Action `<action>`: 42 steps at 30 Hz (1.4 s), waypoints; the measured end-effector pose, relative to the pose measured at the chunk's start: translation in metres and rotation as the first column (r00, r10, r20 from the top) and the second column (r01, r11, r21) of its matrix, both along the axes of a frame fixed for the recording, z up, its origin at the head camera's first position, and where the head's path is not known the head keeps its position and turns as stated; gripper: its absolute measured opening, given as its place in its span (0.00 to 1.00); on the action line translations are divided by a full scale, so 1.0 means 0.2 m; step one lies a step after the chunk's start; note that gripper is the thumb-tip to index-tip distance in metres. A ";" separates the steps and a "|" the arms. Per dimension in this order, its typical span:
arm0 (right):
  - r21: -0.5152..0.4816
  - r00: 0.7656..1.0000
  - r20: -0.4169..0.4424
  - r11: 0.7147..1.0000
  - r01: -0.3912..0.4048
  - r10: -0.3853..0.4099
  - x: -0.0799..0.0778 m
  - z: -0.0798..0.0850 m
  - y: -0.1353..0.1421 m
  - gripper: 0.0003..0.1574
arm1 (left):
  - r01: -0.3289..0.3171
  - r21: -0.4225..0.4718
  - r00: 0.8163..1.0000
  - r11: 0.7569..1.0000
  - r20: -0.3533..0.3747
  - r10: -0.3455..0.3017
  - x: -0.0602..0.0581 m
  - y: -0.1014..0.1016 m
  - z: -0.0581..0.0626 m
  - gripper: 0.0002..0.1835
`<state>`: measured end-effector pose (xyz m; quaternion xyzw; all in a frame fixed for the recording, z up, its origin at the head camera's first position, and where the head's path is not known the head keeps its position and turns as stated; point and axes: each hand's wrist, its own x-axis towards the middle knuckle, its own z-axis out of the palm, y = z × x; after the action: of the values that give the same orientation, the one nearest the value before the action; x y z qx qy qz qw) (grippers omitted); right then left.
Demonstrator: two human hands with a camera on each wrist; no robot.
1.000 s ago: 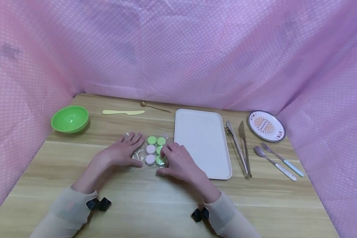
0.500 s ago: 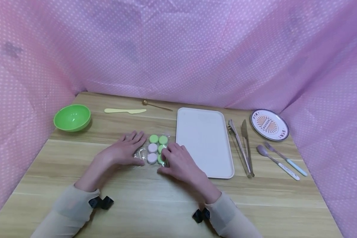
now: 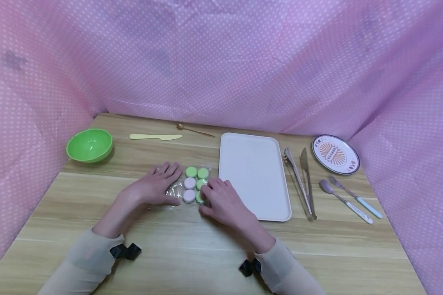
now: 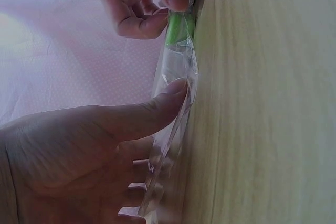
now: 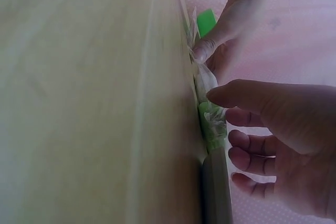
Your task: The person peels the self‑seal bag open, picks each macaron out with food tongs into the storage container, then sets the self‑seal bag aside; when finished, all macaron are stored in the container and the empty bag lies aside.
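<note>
Discs (image 3: 189, 183) in clear wrap (image 3: 175, 189) between both hands (image 3: 153, 189) (image 3: 225, 202).

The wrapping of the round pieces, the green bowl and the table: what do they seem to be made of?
Wrapping: probably thin clear plastic, glossy; it is see-through, with creases and glints.
Green bowl: likely smooth plastic, perhaps glazed ceramic; a uniform bright colour and small highlight.
Table: wood or wood-look laminate, low sheen; pale streaked grain.
</note>
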<state>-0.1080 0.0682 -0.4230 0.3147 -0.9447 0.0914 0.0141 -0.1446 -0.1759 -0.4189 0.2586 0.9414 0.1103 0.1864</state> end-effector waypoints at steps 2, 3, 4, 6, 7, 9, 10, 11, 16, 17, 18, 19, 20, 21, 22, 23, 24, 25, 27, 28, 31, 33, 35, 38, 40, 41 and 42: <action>-0.001 1.000 -0.001 1.000 -0.001 0.001 0.00 0.01 0.00 0.13 | -0.003 0.002 1.000 1.000 0.006 0.003 0.00 0.00 0.00 0.54; -0.001 1.000 -0.003 1.000 -0.002 0.002 0.00 0.01 0.00 0.12 | -0.005 0.003 1.000 1.000 0.008 0.005 0.00 0.00 0.00 0.54; 0.000 1.000 -0.006 1.000 -0.004 0.004 0.00 0.01 0.00 0.12 | -0.005 0.004 1.000 1.000 0.009 0.005 0.00 0.00 0.00 0.54; 0.003 1.000 -0.011 1.000 -0.008 0.008 0.00 0.01 0.00 0.12 | -0.005 0.003 1.000 1.000 0.011 0.005 0.00 0.00 0.00 0.54; 0.006 1.000 -0.015 1.000 -0.010 0.010 0.00 0.01 0.01 0.11 | -0.006 0.002 1.000 1.000 0.011 0.006 0.00 0.00 0.00 0.54; 0.012 1.000 -0.021 1.000 -0.015 0.016 0.00 0.02 0.01 0.10 | -0.005 0.002 1.000 1.000 0.009 0.005 0.00 0.00 0.00 0.54; 0.014 1.000 -0.025 1.000 -0.017 0.018 0.00 0.02 0.01 0.09 | -0.002 0.004 1.000 1.000 0.007 0.002 0.00 0.00 0.00 0.54; 0.014 0.999 -0.028 1.000 -0.019 0.019 0.00 0.02 0.01 0.08 | -0.002 0.005 1.000 1.000 0.007 0.002 0.00 0.00 0.00 0.54; -0.003 0.999 -0.046 1.000 -0.025 0.025 0.00 0.02 0.01 0.06 | -0.002 0.003 1.000 1.000 0.008 0.002 0.00 0.00 0.01 0.54; -0.006 0.999 -0.046 1.000 -0.024 0.024 0.00 0.02 0.01 0.06 | -0.004 0.003 1.000 1.000 0.008 0.004 0.01 0.00 0.01 0.54; -0.009 0.999 -0.045 1.000 -0.024 0.023 0.00 0.02 0.01 0.06 | -0.003 0.002 1.000 1.000 0.008 0.003 0.01 0.00 0.02 0.54; -0.011 0.999 -0.043 1.000 -0.022 0.022 0.00 0.02 0.01 0.06 | -0.002 0.001 1.000 1.000 0.008 0.002 0.01 0.00 0.02 0.54; -0.012 0.999 -0.040 1.000 -0.021 0.021 0.00 0.02 0.01 0.06 | -0.001 0.002 1.000 1.000 0.008 0.001 0.01 0.00 0.02 0.54; -0.012 0.999 -0.037 1.000 -0.020 0.019 0.00 0.03 0.01 0.06 | 0.000 0.004 1.000 1.000 0.007 -0.001 0.01 0.00 0.02 0.54; -0.014 0.999 -0.030 1.000 -0.018 0.017 -0.01 0.03 0.02 0.05 | -0.001 0.003 1.000 1.000 0.008 0.001 0.01 0.00 0.02 0.54; -0.017 1.000 -0.023 1.000 -0.016 0.015 -0.01 0.03 0.02 0.05 | 0.001 0.004 1.000 1.000 0.007 -0.001 0.01 0.00 0.03 0.54; -0.021 1.000 -0.017 1.000 -0.013 0.013 -0.01 0.03 0.02 0.05 | 0.002 0.003 1.000 1.000 0.007 -0.002 0.01 0.00 0.03 0.54; -0.022 1.000 -0.012 1.000 -0.010 0.010 -0.01 0.04 0.03 0.05 | 0.002 0.003 1.000 1.000 0.007 -0.002 0.01 0.00 0.03 0.54; -0.023 1.000 0.000 1.000 -0.004 0.004 -0.01 0.05 0.04 0.06 | 0.002 0.002 1.000 1.000 0.008 -0.002 0.01 0.00 0.03 0.54; -0.024 1.000 0.004 1.000 -0.001 0.002 -0.02 0.05 0.04 0.06 | 0.003 0.002 1.000 1.000 0.009 -0.003 0.01 0.00 0.03 0.54; -0.025 1.000 0.014 1.000 0.003 -0.003 -0.03 0.06 0.06 0.06 | 0.004 0.005 1.000 1.000 0.010 -0.004 0.01 0.00 0.03 0.54; -0.026 1.000 0.021 1.000 0.004 -0.003 -0.03 0.06 0.07 0.06 | 0.006 0.006 1.000 1.000 0.010 -0.006 0.01 0.00 0.03 0.54; -0.028 0.999 0.035 1.000 0.005 -0.004 -0.04 0.07 0.08 0.06 | 0.005 0.006 1.000 1.000 0.011 -0.005 0.01 0.00 0.02 0.54; -0.026 0.999 0.051 1.000 0.010 -0.008 -0.04 0.07 0.09 0.06 | 0.003 0.007 1.000 1.000 0.017 -0.003 0.01 0.00 0.02 0.54; -0.023 0.998 0.060 1.000 0.013 -0.012 -0.04 0.07 0.09 0.07 | 0.000 0.008 1.000 1.000 0.021 0.000 0.01 0.00 0.02 0.54; -0.021 0.998 0.063 1.000 0.014 -0.013 -0.04 0.07 0.09 0.06 | 0.001 0.009 1.000 1.000 0.021 -0.001 0.00 0.00 0.02 0.54; -0.017 0.998 0.066 1.000 0.014 -0.013 -0.04 0.07 0.09 0.06 | 0.001 0.010 1.000 1.000 0.022 -0.001 0.00 0.00 0.02 0.54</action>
<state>-0.1165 0.0860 -0.4091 0.3051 -0.9458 0.1100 -0.0135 -0.1440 -0.1760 -0.4149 0.2586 0.9387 0.1176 0.1955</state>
